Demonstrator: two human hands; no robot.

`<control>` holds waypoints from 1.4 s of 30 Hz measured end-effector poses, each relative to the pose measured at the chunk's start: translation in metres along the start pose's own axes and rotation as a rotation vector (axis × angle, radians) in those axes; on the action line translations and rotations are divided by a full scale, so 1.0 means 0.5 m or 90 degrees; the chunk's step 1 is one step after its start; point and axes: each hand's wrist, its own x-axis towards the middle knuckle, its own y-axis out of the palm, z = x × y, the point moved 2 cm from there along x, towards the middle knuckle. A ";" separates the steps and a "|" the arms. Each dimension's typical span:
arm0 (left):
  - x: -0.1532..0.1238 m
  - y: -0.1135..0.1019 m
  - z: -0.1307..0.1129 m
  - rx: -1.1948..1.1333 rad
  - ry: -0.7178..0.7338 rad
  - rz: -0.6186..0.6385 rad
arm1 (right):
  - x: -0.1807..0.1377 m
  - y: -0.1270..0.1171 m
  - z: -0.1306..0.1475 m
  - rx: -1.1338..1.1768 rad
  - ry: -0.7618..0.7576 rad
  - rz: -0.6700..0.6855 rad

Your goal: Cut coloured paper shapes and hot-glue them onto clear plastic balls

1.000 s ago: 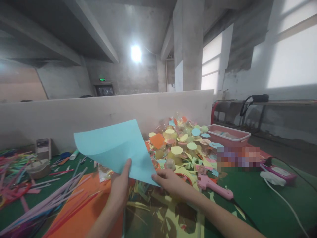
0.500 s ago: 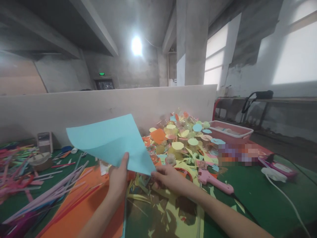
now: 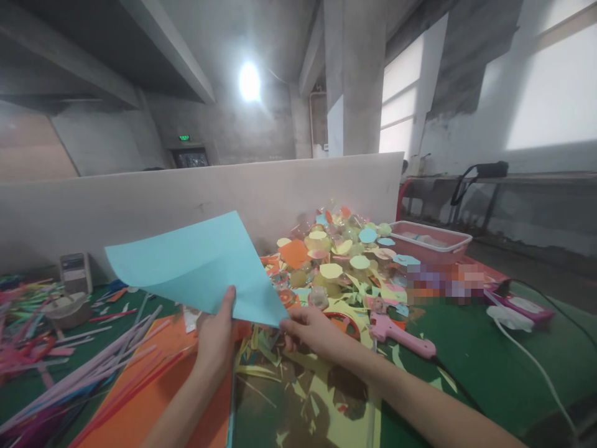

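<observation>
A light blue sheet of paper (image 3: 186, 261) is held up in the air above the table, slightly bent. My left hand (image 3: 218, 330) grips its lower edge, thumb on top and the other fingers hidden beneath. At the sheet's lower right corner, my right hand (image 3: 310, 330) pinches the paper between thumb and fingers. Under my left forearm lie orange sheets (image 3: 153, 379). Just past my right hand are orange-handled scissors (image 3: 344, 323), partly covered by the hand. A pink glue gun (image 3: 403, 335) rests to the right of them.
Clear plastic balls and cut paper discs (image 3: 331, 271) form a heap behind my hands. A pink bin (image 3: 431, 242) stands at the right, before a white partition (image 3: 153, 202). Thin strips (image 3: 102, 354) and a small tub (image 3: 69, 310) lie left. Yellow scraps litter the middle; a white cable (image 3: 527, 367) crosses the right.
The whole view has shifted a little, so everything appears slightly further left. Both hands keep their hold on the blue paper, whose position between them looks almost the same.
</observation>
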 end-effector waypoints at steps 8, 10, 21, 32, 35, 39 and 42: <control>0.005 0.001 0.018 -0.056 -0.012 0.019 | 0.008 -0.001 -0.015 0.025 0.018 0.003; 0.008 -0.002 0.021 -0.034 -0.006 0.014 | 0.008 0.000 -0.016 0.042 0.023 0.001; 0.013 -0.004 0.016 0.030 0.005 -0.035 | 0.009 -0.001 -0.015 0.045 0.017 0.018; 0.007 -0.002 0.012 0.009 -0.010 -0.022 | 0.012 0.004 -0.019 0.020 0.022 -0.041; 0.006 -0.001 0.015 -0.004 -0.003 -0.013 | 0.010 0.003 -0.020 0.006 0.020 -0.048; 0.010 0.000 0.026 -0.035 -0.004 -0.011 | 0.004 0.002 -0.011 0.003 0.014 -0.054; 0.005 0.004 0.033 -0.040 -0.030 0.024 | -0.004 0.003 0.002 -0.002 -0.006 -0.070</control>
